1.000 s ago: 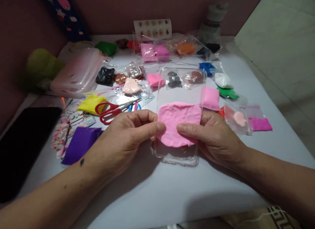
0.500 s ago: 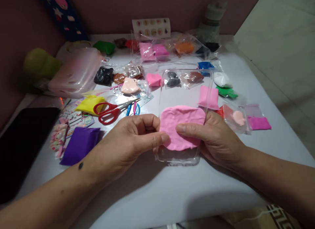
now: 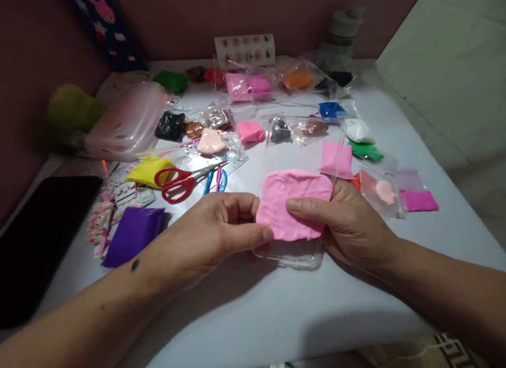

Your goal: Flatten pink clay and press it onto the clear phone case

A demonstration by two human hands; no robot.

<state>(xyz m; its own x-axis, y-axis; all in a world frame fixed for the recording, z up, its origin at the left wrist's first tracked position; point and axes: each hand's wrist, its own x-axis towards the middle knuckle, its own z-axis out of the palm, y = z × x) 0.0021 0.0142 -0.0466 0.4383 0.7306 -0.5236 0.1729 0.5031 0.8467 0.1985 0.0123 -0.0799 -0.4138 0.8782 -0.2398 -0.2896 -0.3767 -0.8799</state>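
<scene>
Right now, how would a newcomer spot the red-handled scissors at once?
Start at the person's left hand on the pale table. Just beyond its knuckles lie the red-handled scissors, blades pointing right, between a yellow clay packet and blue loops. They alone combine metal blades with red loops.

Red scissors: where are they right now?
In the head view, the red scissors lie left of centre on the table, beyond the left hand, beside the yellow clay packet.
</scene>
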